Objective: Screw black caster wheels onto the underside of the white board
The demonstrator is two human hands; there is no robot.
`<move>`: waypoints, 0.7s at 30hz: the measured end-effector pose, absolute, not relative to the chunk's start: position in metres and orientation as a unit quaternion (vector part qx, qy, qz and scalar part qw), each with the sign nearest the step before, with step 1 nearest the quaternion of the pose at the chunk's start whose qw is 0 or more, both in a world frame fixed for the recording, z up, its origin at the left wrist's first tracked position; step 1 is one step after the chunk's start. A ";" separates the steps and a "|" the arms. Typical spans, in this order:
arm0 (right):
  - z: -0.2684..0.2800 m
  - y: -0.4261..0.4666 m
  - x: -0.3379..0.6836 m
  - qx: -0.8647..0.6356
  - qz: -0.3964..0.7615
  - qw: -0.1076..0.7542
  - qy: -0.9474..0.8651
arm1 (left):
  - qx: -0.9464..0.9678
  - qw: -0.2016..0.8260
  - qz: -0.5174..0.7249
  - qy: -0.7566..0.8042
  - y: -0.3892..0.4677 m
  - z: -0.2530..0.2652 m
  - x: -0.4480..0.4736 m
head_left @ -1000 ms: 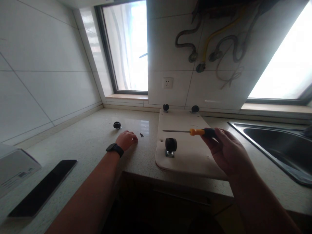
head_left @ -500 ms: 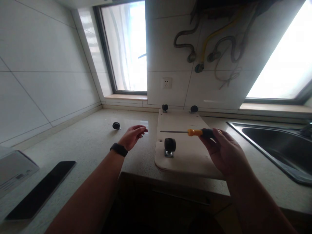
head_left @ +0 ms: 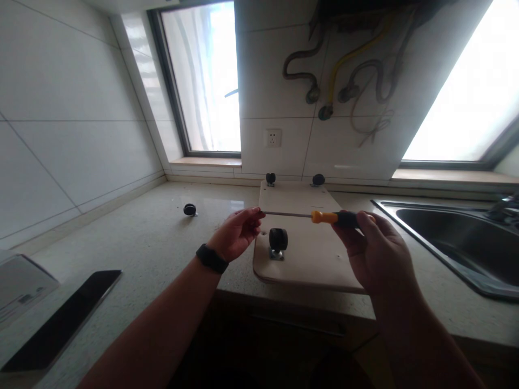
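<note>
My right hand (head_left: 375,243) is wrapped round the yellow and black handle of a screwdriver (head_left: 324,217), whose shaft points left, level above a pale board (head_left: 308,273). At the screwdriver's tip, my left hand (head_left: 239,232) has its thumb and fingers pinched together. Whatever they pinch is too small to make out. A black caster wheel (head_left: 278,240) on a metal plate stands on the board's near left corner, just below the shaft. Two more casters, one at the far left (head_left: 271,178) and one at the far right (head_left: 318,180), stand on the board's back corners.
A loose caster (head_left: 190,209) lies on the stone counter (head_left: 162,243) to the left. Nearer me are a dark flat slab (head_left: 65,319) and a white box (head_left: 24,286). The sink (head_left: 454,237) is at the right. Pipes (head_left: 308,75) hang on the tiled wall.
My left hand has moved right, and its pinched fingertips now meet the screwdriver's tip. The right hand still holds the screwdriver in nearly the same place. The view has shifted slightly.
</note>
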State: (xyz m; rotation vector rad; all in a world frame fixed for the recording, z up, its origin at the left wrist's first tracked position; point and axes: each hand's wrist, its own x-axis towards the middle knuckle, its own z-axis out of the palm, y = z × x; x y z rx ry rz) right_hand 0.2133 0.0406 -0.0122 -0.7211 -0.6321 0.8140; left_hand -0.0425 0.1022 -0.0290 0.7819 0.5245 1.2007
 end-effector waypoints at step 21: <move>-0.012 0.032 0.205 -0.348 0.283 0.825 -0.343 | 0.358 0.705 0.556 0.254 0.099 -0.027 -0.035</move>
